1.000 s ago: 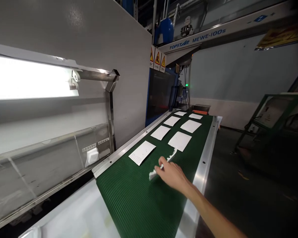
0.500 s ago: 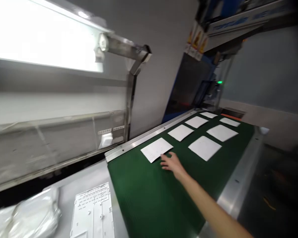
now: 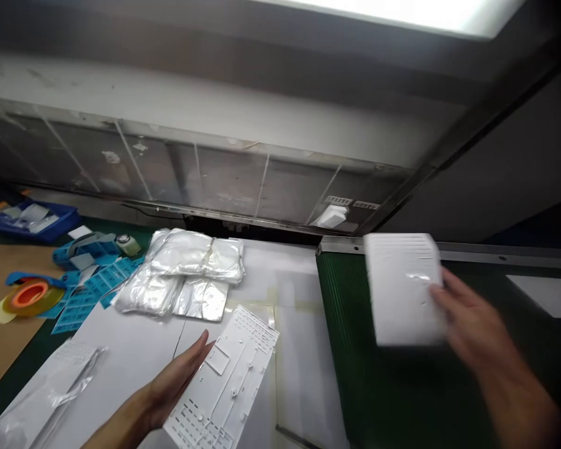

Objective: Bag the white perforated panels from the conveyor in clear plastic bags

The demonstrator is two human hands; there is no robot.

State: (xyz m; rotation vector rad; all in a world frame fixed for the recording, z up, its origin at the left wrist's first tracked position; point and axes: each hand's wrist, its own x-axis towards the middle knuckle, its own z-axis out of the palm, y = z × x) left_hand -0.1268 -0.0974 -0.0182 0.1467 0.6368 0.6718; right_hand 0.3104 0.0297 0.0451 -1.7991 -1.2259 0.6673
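My left hand is closed on the left edge of a white slotted plastic panel, tilted above the white work surface. The panel shows rows of slots, thin ribs and small posts. Over the green conveyor belt, my right hand grips the right edge of a second white panel, raised off the belt and blurred by motion. Slots run along its upper part. One more white panel lies on the belt at the far right.
Stacked clear plastic bags lie at the table's back. To the left are a tape dispenser, blue label sheets, a small jar and a blue tray. A bagged white piece lies front left. A metal rail edges the belt.
The view has swung left. My right hand has taken the nearest panel off the belt and lifted it. The panel lying on the table is now held up in my left hand.
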